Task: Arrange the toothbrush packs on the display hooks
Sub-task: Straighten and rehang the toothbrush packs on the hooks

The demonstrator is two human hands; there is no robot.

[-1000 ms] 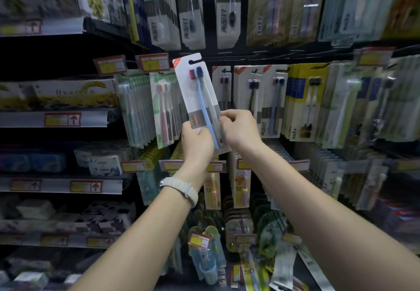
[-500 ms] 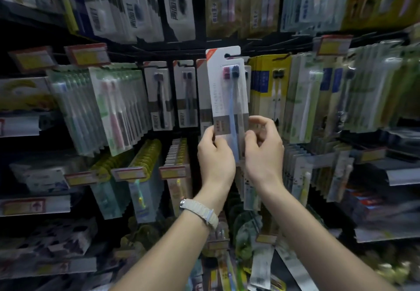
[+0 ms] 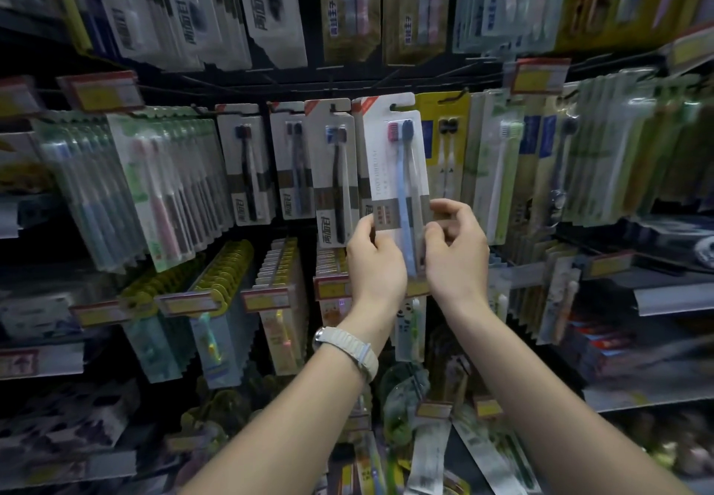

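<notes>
Fingers [image 3: 444, 210] of the right hand [image 3: 458, 253] and left hand [image 3: 374, 259] pinch the lower edges of an upright toothbrush pack [image 3: 396, 158] before the hanging packs [image 3: 332, 170].

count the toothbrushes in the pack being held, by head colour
pink head: 1
dark blue head: 1
total: 2 toothbrushes in the pack, held by the left hand and right hand

i see red-and-yellow price tags [image 3: 103, 93] along the rails | a pale wristwatch [image 3: 349, 347] at centre | boxed goods on shelves [image 3: 42, 320] at far left | a grey shelf edge [image 3: 674, 299] at right | lower bins blurred
</notes>
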